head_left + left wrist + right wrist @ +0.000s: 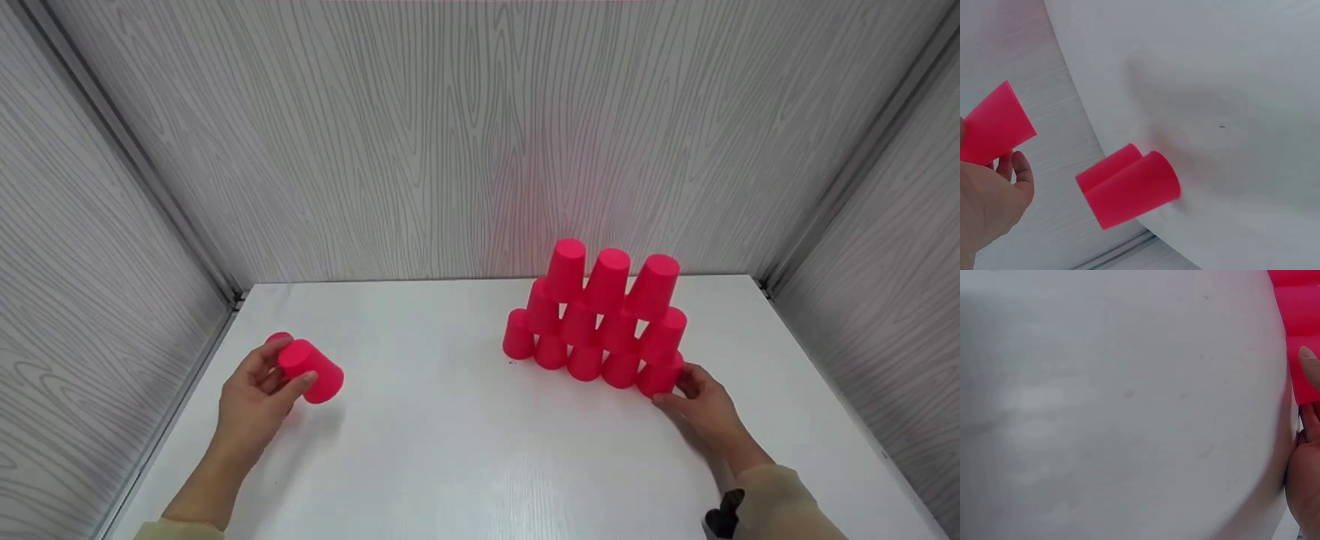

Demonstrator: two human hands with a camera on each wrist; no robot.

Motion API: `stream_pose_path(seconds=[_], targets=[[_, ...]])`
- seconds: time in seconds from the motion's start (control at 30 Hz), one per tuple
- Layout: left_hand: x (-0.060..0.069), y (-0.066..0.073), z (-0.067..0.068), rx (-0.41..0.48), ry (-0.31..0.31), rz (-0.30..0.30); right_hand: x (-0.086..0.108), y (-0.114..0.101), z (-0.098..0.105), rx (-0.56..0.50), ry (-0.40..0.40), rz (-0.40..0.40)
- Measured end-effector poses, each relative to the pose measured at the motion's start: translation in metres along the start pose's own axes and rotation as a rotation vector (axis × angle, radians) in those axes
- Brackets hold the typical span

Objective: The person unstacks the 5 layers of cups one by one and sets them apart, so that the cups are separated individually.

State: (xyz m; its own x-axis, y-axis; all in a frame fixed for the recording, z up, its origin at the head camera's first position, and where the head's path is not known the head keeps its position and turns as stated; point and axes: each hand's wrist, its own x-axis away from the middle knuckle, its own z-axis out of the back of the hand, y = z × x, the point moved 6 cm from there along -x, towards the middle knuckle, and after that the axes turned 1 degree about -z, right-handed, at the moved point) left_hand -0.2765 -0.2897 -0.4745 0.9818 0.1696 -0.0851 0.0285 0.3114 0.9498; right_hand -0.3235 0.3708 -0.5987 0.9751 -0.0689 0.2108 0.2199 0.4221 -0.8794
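My left hand [251, 401] grips a tilted pink-red cup [319, 375] above the table's left side, thumb on its near side and fingers behind. In the left wrist view that cup [996, 124] is held clear of two more cups [1137, 191] standing side by side on the table; in the head view they are mostly hidden behind the hand. On the right stands a three-row stack of upside-down cups [619, 330], with three cups in its top row. My right hand [709, 412] holds the bottom row's right-end cup [660, 375] between thumb and fingers.
The stack runs slantwise on the white table [442, 450], its left end nearer the back wall [420, 150]. Grey wood-grain panels also enclose the table at the left [90, 262] and right [885, 262].
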Motion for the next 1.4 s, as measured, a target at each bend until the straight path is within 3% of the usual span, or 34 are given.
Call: stream_pose_path(seconds=[0.27, 0.57, 0.9, 1.4], targets=[[0.01, -0.032, 0.036, -0.106, 0.129, 0.126, 0.0, 0.0, -0.001, -0.004, 0.0, -0.004], [0.022, -0.065, 0.056, -0.153, 0.19, 0.236, -0.001, 0.0, -0.001, 0.007, 0.003, -0.001], [0.026, -0.093, 0.067, -0.168, 0.183, 0.312, -0.002, 0.004, 0.0, 0.012, 0.001, 0.013], [0.027, -0.111, 0.074, -0.15, 0.19, 0.381, -0.001, 0.002, 0.0, 0.019, 0.006, 0.016]])
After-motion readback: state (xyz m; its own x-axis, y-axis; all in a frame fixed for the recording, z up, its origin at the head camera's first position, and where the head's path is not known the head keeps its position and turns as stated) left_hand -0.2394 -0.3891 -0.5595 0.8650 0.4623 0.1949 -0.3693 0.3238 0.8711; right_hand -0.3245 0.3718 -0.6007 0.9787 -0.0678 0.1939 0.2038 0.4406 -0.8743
